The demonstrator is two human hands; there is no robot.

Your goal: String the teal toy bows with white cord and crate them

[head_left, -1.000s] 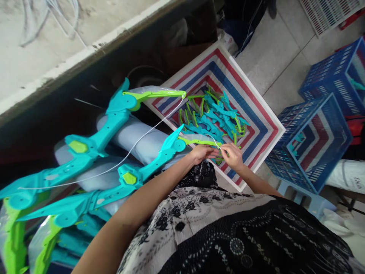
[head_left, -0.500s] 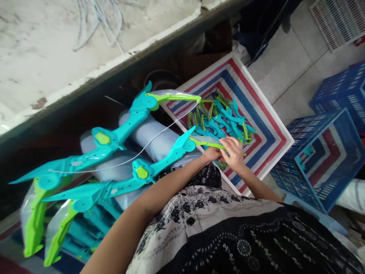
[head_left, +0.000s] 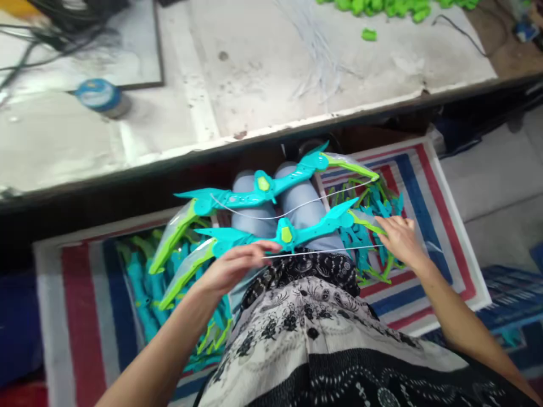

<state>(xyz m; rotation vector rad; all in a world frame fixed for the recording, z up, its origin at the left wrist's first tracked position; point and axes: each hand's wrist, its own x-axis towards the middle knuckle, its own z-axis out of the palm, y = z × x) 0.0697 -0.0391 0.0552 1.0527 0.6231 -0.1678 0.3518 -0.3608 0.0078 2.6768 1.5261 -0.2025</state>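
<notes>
Two teal and lime toy bows lie across my lap. The nearer bow (head_left: pixel 292 233) has a white string (head_left: pixel 322 251) stretched along it. My left hand (head_left: pixel 231 268) pinches that string near the bow's middle. My right hand (head_left: pixel 399 237) grips the bow's lime right tip. The farther bow (head_left: pixel 263 195) rests on my knees with a slack string.
A striped bin (head_left: pixel 428 186) on my right holds several teal and lime parts (head_left: pixel 373 209). Another striped bin (head_left: pixel 76 294) on my left holds more bows. A worn white workbench (head_left: pixel 254 73) stands ahead with a tape roll (head_left: pixel 99 97) and green pieces (head_left: pixel 382 8).
The view swung left and up, bringing the bench into sight. My left hand slid from the bow's right tip along the string to its middle. The right hand stayed at the tip.
</notes>
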